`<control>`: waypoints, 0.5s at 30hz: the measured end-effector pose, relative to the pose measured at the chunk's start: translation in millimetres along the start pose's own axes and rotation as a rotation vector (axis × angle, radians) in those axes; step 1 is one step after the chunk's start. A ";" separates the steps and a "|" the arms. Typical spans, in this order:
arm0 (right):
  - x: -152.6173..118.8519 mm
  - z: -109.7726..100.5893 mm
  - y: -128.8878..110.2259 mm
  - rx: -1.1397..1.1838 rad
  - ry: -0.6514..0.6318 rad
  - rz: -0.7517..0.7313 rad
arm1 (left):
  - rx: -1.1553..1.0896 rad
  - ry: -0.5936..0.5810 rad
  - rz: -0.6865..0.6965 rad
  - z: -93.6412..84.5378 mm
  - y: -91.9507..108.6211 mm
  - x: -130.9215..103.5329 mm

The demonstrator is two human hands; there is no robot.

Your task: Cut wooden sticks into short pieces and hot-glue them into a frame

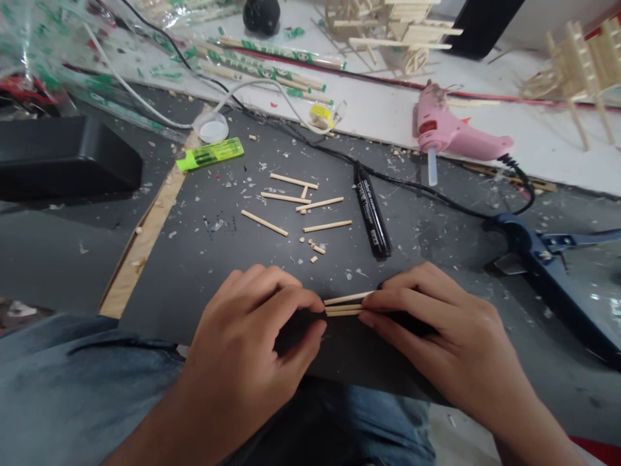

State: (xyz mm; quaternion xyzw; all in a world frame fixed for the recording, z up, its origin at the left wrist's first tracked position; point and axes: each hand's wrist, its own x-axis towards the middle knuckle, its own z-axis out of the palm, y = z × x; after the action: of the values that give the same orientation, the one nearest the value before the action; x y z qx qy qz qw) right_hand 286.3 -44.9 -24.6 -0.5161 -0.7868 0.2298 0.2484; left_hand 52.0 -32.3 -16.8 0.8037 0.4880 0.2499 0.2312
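Near the table's front edge, a few thin wooden sticks (343, 310) lie side by side between my two hands. My left hand (259, 330) pinches their left ends between thumb and fingers. At the right ends, the thumb and fingers of my right hand (436, 323) are closed on the same sticks. The uppermost stick slants slightly away from the others. Beyond my hands, several cut wooden sticks (327, 226) lie loose on the dark table, with small offcuts (319, 248) beside them. A black marker (372, 213) lies just right of these.
A pink glue gun (456, 129) rests at the back right, its black cable running across the table. Blue-handled cutters (548, 272) lie at right. A yellow-green case (211, 154), a black box (63, 158) and wooden stick models (402, 32) stand farther out.
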 end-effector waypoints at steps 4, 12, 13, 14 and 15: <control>0.6 0.7 0.6 0.008 0.000 0.002 | 0.021 -0.005 0.075 3.4 5.0 5.1; 1.1 -0.8 0.1 0.019 0.003 -0.005 | 0.113 -0.020 0.170 15.5 11.6 14.1; 1.7 0.1 0.0 0.021 0.003 -0.008 | 0.122 -0.025 0.164 15.6 12.2 14.9; 2.0 1.2 0.0 0.023 0.003 -0.010 | 0.130 -0.034 0.154 15.4 12.8 15.6; 1.9 1.9 0.0 0.023 0.004 -0.012 | 0.135 -0.044 0.146 15.2 13.5 16.3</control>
State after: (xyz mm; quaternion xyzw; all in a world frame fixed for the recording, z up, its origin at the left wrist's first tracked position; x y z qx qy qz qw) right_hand 284.4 -43.4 -25.7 -0.5089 -0.7868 0.2361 0.2575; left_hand 77.0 -25.2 -17.3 0.8561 0.4387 0.2151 0.1684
